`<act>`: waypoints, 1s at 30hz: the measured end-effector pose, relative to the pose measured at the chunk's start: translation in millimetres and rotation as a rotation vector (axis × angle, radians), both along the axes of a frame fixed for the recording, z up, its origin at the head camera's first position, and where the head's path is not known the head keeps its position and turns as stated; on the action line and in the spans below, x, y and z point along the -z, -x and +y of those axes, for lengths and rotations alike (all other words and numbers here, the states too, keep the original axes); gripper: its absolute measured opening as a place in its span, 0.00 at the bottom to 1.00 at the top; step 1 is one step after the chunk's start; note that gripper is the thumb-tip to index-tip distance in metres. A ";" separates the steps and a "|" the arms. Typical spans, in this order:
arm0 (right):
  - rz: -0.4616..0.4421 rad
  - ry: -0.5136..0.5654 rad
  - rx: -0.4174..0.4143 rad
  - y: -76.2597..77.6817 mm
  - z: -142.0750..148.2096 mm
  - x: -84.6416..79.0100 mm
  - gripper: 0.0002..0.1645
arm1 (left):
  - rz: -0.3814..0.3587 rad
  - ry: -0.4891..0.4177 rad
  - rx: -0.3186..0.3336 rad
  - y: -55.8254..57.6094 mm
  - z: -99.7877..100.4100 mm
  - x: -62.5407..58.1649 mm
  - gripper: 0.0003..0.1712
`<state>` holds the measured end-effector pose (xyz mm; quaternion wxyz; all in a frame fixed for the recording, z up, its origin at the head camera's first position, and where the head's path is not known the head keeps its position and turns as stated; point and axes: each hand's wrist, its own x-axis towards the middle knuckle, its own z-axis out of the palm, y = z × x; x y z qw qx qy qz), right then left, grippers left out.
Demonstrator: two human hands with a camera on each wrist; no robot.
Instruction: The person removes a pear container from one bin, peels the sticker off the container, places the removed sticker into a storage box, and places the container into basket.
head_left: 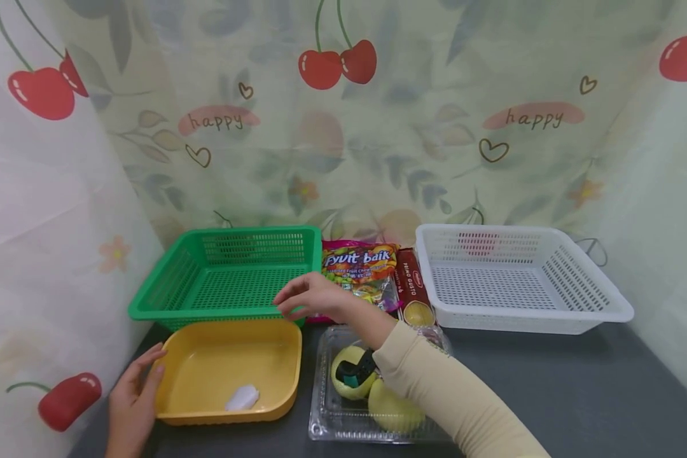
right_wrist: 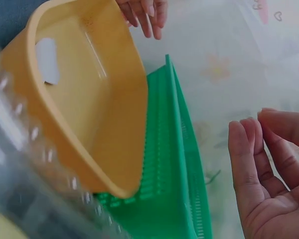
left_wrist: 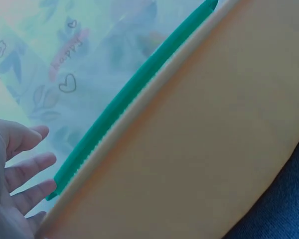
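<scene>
My left hand (head_left: 133, 402) is at the left rim of a yellow plastic basin (head_left: 217, 346), its fingers loosely spread along the outer side. Inside the basin lies a small white object (head_left: 243, 397), too plain to name. Over the front right corner of a green perforated basket (head_left: 197, 312) hovers my right hand (head_left: 312, 296). Its fingers are slightly bent, with nothing between them in the right wrist view. That arm crosses above a clear plastic box (head_left: 334, 429) containing round yellow-green fruit (head_left: 394, 407).
A white perforated basket (head_left: 521, 318) stands at the back right. Between the two baskets are a colourful candy bag (head_left: 360, 264) and a dark red biscuit packet (head_left: 415, 286). A patterned curtain (head_left: 378, 165) encloses the dark table (head_left: 527, 381).
</scene>
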<state>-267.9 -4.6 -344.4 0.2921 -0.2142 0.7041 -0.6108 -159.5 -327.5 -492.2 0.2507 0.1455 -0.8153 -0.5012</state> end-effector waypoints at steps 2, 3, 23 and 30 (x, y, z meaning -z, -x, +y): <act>0.003 0.002 0.009 0.3 6.6 -0.8 0.14 | 0.007 -0.005 0.011 -1.6 2.8 -5.2 0.19; 0.005 0.003 0.015 0.4 9.9 -0.9 0.14 | 0.005 -0.005 0.017 -5.1 8.2 -13.6 0.19; 0.050 -0.018 0.089 -4.6 81.0 4.7 0.14 | 0.121 0.055 0.092 -30.5 59.5 -71.3 0.14; 0.074 -0.029 0.099 -8.9 99.1 4.0 0.16 | 0.099 0.087 0.126 -34.9 70.5 -78.1 0.14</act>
